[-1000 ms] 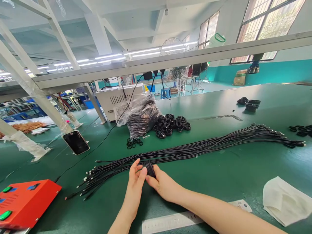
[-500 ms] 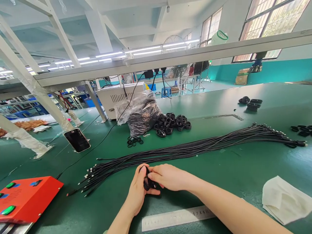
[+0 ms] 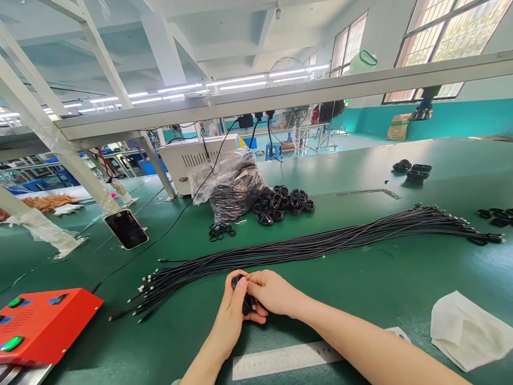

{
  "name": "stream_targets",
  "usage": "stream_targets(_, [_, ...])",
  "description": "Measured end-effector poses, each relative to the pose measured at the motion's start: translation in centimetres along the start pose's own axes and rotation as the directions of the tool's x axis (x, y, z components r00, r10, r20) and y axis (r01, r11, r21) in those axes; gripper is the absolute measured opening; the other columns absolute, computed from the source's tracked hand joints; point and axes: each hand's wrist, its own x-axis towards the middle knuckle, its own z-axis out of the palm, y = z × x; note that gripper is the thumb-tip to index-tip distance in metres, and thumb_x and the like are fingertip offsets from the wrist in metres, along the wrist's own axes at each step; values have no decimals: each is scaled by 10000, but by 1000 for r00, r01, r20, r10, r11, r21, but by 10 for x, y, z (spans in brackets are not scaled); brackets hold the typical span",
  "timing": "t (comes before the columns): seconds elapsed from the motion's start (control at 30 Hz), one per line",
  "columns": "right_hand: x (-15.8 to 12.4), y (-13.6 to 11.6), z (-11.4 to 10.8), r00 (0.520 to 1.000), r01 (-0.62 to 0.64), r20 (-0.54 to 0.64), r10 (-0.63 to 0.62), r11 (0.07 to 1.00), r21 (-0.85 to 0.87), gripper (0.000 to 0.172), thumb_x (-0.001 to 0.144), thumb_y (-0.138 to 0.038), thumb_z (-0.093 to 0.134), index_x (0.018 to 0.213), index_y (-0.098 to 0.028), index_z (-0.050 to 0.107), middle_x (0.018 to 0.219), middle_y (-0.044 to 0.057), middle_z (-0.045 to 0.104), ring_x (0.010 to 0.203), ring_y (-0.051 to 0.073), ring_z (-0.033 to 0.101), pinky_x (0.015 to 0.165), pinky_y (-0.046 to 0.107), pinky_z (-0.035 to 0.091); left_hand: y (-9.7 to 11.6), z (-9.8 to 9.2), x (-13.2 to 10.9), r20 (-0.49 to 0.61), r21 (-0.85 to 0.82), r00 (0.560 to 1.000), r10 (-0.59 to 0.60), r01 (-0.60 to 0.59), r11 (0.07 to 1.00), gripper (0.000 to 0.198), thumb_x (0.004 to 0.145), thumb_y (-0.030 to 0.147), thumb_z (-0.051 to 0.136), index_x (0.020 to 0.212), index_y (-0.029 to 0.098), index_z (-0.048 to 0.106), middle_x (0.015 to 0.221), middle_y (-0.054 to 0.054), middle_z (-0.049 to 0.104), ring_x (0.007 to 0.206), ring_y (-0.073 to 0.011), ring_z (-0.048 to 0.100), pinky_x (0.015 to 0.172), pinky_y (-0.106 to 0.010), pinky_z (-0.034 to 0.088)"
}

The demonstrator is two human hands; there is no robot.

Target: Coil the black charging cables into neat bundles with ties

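My left hand and my right hand meet over the near part of the green table, both closed around a small coiled black cable. The coil is mostly hidden between my fingers. Just beyond my hands lies a long bundle of straight black cables, running from lower left to far right across the table.
A red box with green buttons sits at the near left, a phone leans behind it. A plastic bag of coils and loose coiled cables lie further back. White cloth at right, ruler near me.
My hands drew back from the cable bundle towards me with the coil, and both have closed more tightly round it, the right hand turning over its top.
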Motion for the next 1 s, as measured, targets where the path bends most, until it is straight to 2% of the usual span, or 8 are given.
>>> stream_targets(0.17, [0,0,2,996,1,-86,-1,1000,-5,354,939,-321,419,616,-201,501,459,-24,534,536,139,518,575,236,338,1,3,-2,-16,-36,1000,9,-9,999,473,798,559,590,1130,259,437,617,33,632,523,-169,666,475,-269,545])
stream_targets(0.27, [1,2,1,997,25,-79,-23,999,21,397,944,-388,428,598,-201,480,452,-27,521,530,132,516,577,234,345,1,5,-3,-20,-77,999,27,-29,997,492,783,553,614,1140,260,444,631,39,628,530,-180,675,481,-288,556])
stream_targets(0.43, [3,7,-10,978,134,131,-165,967,218,497,944,-581,338,687,-184,492,514,-26,549,479,104,507,522,220,363,3,5,-1,-23,-79,1000,15,-17,997,517,778,567,612,1152,251,445,641,29,650,476,-157,651,503,-309,574])
stream_targets(0.57, [7,13,-25,926,127,288,-245,919,374,453,785,-599,622,707,-181,467,579,-37,563,518,86,489,496,202,350,10,4,-2,3,-179,999,-41,41,983,453,798,530,614,1126,250,474,616,54,628,440,-119,604,441,-241,539])
stream_targets(0.67, [9,16,-30,936,87,286,-206,922,377,463,674,-527,760,698,-184,450,597,-50,558,528,82,492,496,202,372,16,2,-4,39,-223,997,-72,79,972,361,828,492,596,1063,224,543,575,67,584,420,-82,559,403,-175,488])
stream_targets(0.8, [7,16,-32,907,146,295,-300,882,448,407,680,-452,779,881,-171,565,683,-41,597,595,94,542,585,239,441,16,-3,-1,102,-224,986,-132,152,963,318,838,476,590,864,160,610,552,37,580,375,-59,508,336,-138,419])
stream_targets(0.9, [5,15,-37,863,162,377,-335,892,421,409,658,-410,800,942,-159,646,695,-34,612,604,91,537,621,247,445,14,-7,1,123,-211,979,-163,186,960,340,850,484,569,957,165,620,525,44,566,350,-62,495,305,-129,391])
stream_targets(1.0, [6,16,-38,862,123,405,-305,901,417,376,641,-397,807,881,-147,662,685,-29,620,563,84,525,585,240,440,14,-7,0,155,-187,970,-185,212,959,364,856,494,554,1007,167,607,547,29,592,354,-75,508,309,-145,411])
